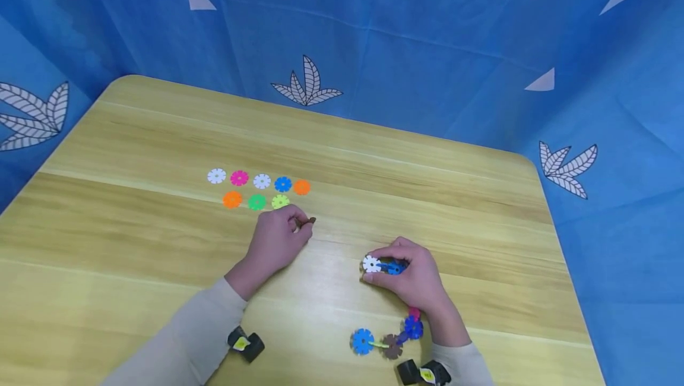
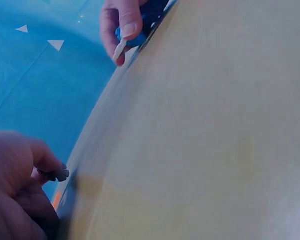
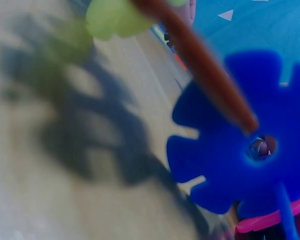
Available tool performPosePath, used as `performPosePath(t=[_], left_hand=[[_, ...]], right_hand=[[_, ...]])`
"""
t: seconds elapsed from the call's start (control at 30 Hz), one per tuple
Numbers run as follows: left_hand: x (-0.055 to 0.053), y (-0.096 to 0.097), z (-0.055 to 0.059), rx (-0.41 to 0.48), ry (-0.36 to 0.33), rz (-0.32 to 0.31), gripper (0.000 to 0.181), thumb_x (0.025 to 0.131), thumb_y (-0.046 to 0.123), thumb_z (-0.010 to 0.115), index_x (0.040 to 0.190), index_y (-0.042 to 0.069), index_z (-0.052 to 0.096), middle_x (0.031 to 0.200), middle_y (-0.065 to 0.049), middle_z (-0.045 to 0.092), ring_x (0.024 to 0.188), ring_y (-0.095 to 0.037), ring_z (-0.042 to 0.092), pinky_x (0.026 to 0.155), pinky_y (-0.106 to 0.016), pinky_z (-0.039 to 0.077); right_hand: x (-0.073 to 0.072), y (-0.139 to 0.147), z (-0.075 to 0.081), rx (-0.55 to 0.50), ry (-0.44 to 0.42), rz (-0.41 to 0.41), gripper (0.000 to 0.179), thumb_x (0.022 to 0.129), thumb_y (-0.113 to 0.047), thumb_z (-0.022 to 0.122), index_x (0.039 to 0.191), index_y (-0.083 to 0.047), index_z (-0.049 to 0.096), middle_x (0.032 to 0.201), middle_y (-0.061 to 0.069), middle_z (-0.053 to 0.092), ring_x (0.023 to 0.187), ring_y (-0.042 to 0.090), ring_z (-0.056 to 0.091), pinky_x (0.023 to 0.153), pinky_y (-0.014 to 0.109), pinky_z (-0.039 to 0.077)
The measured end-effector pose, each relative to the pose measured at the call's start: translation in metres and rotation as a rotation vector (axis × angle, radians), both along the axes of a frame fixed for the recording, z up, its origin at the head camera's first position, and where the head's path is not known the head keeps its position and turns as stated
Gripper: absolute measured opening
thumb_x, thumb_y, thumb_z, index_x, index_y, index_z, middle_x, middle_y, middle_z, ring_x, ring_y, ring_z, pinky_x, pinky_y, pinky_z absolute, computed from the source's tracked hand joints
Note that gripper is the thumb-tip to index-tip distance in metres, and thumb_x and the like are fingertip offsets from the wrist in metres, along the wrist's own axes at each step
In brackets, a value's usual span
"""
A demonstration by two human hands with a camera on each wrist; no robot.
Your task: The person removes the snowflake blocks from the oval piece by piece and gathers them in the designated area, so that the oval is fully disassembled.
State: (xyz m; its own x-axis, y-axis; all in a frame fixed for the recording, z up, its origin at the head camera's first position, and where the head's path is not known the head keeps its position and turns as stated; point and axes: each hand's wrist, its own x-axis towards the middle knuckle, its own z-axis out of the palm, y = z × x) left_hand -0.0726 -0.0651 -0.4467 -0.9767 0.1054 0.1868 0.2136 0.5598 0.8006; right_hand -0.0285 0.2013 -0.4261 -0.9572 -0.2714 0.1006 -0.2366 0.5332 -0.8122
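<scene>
Brown disc (image 1: 312, 220) pinched in the left hand (image 1: 278, 237), just beside 8 loose discs (image 1: 257, 197) in 2 rows toward the tabletop's (image 1: 454, 196) far left corner; nearer the right edge, the right hand (image 1: 411, 270) grips a linked disc chain (image 1: 413, 331) by its white end (image 1: 367, 264).

At left, loose: two white discs (image 1: 216, 172), two orange discs (image 1: 232, 195), one pink disc (image 1: 239, 174), one blue disc (image 1: 283, 180), one green disc (image 1: 257, 198), one yellow-green disc (image 1: 280, 198); eight altogether. One brown disc (image 1: 312, 220) nearer. At near right, at least eight linked discs (image 1: 363, 337), exact total hidden. One left hand (image 1: 276, 240), one right hand (image 1: 414, 274).
</scene>
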Motion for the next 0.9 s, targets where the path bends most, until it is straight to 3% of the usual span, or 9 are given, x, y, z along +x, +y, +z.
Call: performPosePath(t=[0.2,0.43,0.63,0.9], left_hand=[[-0.007,-0.006,0.000,-0.063,-0.032,0.040,0.008,0.086,0.010,0.075,0.090,0.003,0.073,0.052,0.004,0.041,0.044,-0.011,0.033,0.044,-0.025,0.024],[-0.010,-0.008,0.002,-0.132,-0.037,0.073,0.015,0.089,0.013,0.073,0.100,0.002,0.073,0.059,0.003,0.052,0.047,-0.013,0.041,0.043,-0.026,0.029],[-0.011,-0.008,0.002,-0.185,-0.035,0.094,0.021,0.089,0.014,0.072,0.106,0.001,0.070,0.059,0.002,0.050,0.050,-0.015,0.043,0.044,-0.028,0.030],[-0.013,-0.008,0.003,-0.180,-0.017,0.105,0.023,0.092,0.018,0.071,0.107,0.001,0.071,0.051,0.002,0.046,0.042,-0.014,0.038,0.041,-0.029,0.028]], right_hand=[[-0.005,0.010,-0.025,0.017,-0.019,-0.025,0.035,0.066,-0.022,0.095,0.096,-0.018,0.080,0.080,-0.004,0.062,0.074,0.018,0.056,0.066,0.032,0.045],[-0.007,0.013,-0.029,0.002,-0.030,-0.029,0.034,0.066,-0.033,0.095,0.096,-0.025,0.080,0.082,-0.007,0.062,0.075,0.016,0.057,0.066,0.031,0.046],[-0.005,0.009,-0.021,0.007,-0.039,-0.043,0.034,0.066,-0.017,0.095,0.096,-0.016,0.080,0.082,-0.002,0.063,0.076,0.019,0.058,0.067,0.032,0.046],[0.001,-0.003,0.009,-0.004,-0.049,-0.028,0.032,0.067,-0.005,0.092,0.096,-0.004,0.078,0.082,0.008,0.065,0.076,0.025,0.059,0.067,0.033,0.047]])
